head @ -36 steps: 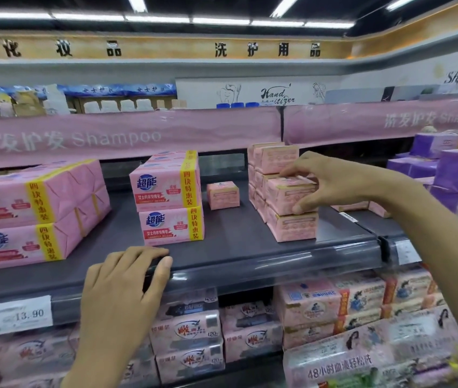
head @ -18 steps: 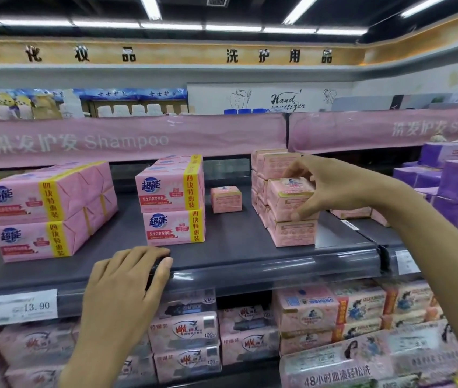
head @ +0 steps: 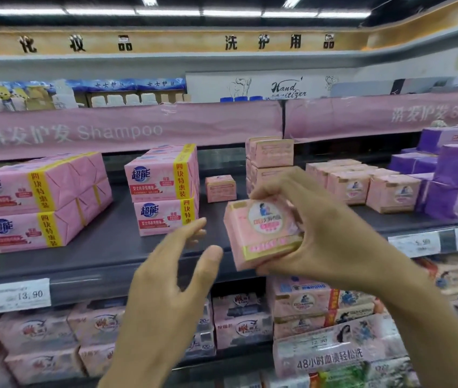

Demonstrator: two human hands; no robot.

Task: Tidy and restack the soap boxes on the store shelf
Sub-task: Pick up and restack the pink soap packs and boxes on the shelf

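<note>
- Shelf [head: 104, 247]: dark, flat deck with a clear front lip; all positions below are given against it
- Wrapped multi-packs [head: 40, 203]: pink, two high, at the left end of the shelf; a second pair [head: 163, 191] stands two high near the shelf's middle
- Right hand [head: 325, 231]: forearm enters from the lower right and rises towards the shelf's front lip; fingers are curled over the top and right end of the soap box [head: 261, 233], thumb under its lower edge, so the hand is clamped on it
- Left hand [head: 171, 273]: raised before the shelf's front lip, back of hand to the camera, fingers straight and slightly apart, thumb spread towards the soap box; a narrow gap remains, no contact, nothing held; outline blurred
- Soap box: held in the air in front of the shelf's front lip, right of middle; broad face with the round label is turned up and towards the camera, yellow-banded edge lowest; long axis runs along the shelf's length, tilted
- Stack of pink boxes [head: 271, 152]: on the shelf behind the held box, partly hidden by the right hand
- Lone small box [head: 220, 188]: upright, towards the shelf's back, between the middle multi-packs and the stack
- Price tag [head: 11, 296]: on the shelf's front lip, left end, reading 13.90
</note>
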